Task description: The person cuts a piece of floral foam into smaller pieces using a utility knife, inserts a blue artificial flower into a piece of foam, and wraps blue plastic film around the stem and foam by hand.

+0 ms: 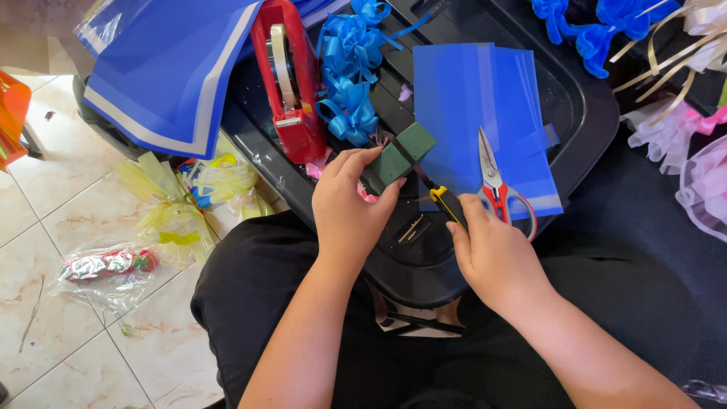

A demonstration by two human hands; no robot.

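A black tray (583, 113) rests on the person's lap above a tiled floor (45, 189). On the tray, the left hand (348, 208) grips a green foam block (400, 155); the right hand (496, 254) holds a yellow-handled cutter (447, 203) against the block.

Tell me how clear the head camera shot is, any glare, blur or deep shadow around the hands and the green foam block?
Head view: even daylight, sharp focus on the left hand, the right hand and the dark green foam block; soft glare on the glossy black plastic tray and the red tape dispenser; dark clothing on the lap loses detail; slight wide-angle stretch at the edges.
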